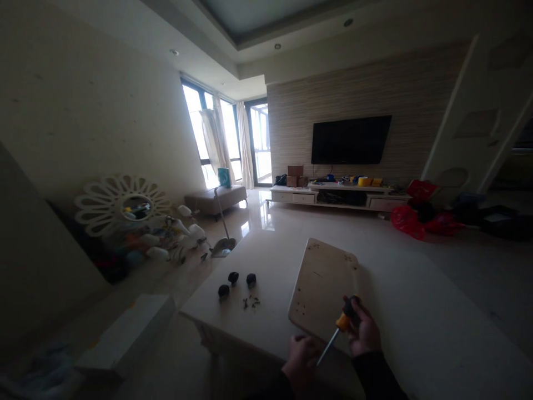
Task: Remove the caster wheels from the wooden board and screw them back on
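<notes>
My right hand (366,333) is wrapped round the black and yellow handle of a screwdriver (342,322), whose metal shaft slants down to the left. Close to its tip is my left hand (303,354), fingers curled together; what they hold, if anything, is too small to make out. Just beyond both hands, a light wooden board (328,278) with rounded corners lies flat on a white table (266,328). Small holes in clusters show near its corners. To the left on the table stand three black casters (251,279), with several small screws (251,301) scattered beside them.
A white box (137,328) is on the floor at left. Behind it are a flower-shaped mirror (137,206), heaped items and a long-handled dustpan (224,247). Across the room stand a bench (216,199) and a low TV cabinet (293,197); red bags (410,222) lie at right.
</notes>
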A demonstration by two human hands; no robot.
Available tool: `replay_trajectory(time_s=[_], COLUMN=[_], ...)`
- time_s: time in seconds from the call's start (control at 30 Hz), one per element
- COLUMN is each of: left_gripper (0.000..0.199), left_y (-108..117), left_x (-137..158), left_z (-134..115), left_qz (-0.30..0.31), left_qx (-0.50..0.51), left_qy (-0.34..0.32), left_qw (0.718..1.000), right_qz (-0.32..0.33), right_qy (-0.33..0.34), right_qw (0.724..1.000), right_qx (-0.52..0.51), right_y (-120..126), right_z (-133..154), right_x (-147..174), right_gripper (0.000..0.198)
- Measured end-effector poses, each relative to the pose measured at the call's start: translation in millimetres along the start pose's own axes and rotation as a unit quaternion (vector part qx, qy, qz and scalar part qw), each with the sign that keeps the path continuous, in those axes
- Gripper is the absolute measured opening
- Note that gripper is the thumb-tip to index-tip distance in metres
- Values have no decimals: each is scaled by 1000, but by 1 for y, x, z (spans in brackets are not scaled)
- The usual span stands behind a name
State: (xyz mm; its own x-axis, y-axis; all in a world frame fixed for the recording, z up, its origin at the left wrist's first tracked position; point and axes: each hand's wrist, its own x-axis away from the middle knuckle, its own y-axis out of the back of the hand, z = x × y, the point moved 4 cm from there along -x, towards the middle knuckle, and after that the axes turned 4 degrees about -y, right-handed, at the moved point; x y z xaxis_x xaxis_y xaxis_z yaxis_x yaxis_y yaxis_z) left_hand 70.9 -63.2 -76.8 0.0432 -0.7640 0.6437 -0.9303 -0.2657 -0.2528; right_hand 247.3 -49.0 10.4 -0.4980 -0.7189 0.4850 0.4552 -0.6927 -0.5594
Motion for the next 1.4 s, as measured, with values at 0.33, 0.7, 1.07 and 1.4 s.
replay_trajectory(time_s=[0.33,0.7,1.07,1.4], left_gripper=[19,24,32,34], left_y=[169,175,138,134], left_x=[-35,-88,-91,-100], left_z=[-180,-167,-146,-146], left_qz=[-146,-119,-116,-111], left_qx=[-154,-485,-668,-721], left_qy=[-208,-263,-272,-260], left_qw=[955,825,683,633], right_qz=[-8,1,15,9], right_qy=[-23,-22,-11,7], right_qw=[999,998,999,1000], right_qx=[28,60,36,10], right_y=[-12,-13,-12,-3], right_z=[-12,0,15,31], right_x=[0,-4,-3,-6], right_gripper=[32,28,34,39])
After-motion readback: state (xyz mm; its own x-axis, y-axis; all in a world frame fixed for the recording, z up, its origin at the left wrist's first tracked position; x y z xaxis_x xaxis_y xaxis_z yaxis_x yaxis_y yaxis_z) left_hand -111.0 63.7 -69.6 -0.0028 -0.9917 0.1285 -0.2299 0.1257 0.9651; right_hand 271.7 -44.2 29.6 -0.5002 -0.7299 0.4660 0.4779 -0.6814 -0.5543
